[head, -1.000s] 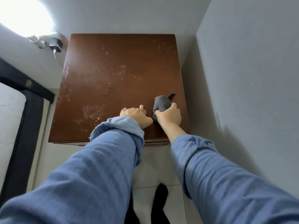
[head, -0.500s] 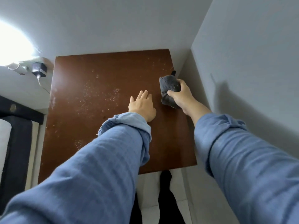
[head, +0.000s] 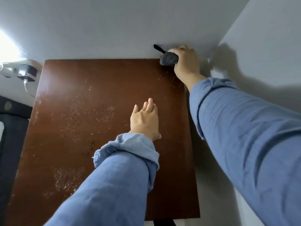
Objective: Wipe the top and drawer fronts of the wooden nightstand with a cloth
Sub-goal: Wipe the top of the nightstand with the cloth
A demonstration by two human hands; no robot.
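the right hand (head: 185, 62) is motion-blurred, its fingers smeared against the wall, so how they wrap the dark cloth (head: 168, 58) is hard to read. the cloth's underside is out of sight, and whether it touches the nightstand (head: 101, 95) top cannot be told. the drawer fronts are hidden below the top. both blue sleeves run off the bottom and right edges. a charger (head: 26, 72) at the left sits half washed out by glare.

Reddish-brown nightstand (head: 105, 95) speckled pale, dark grey cloth (head: 168, 59), blue sleeves (head: 244, 128), white wall (head: 114, 26)
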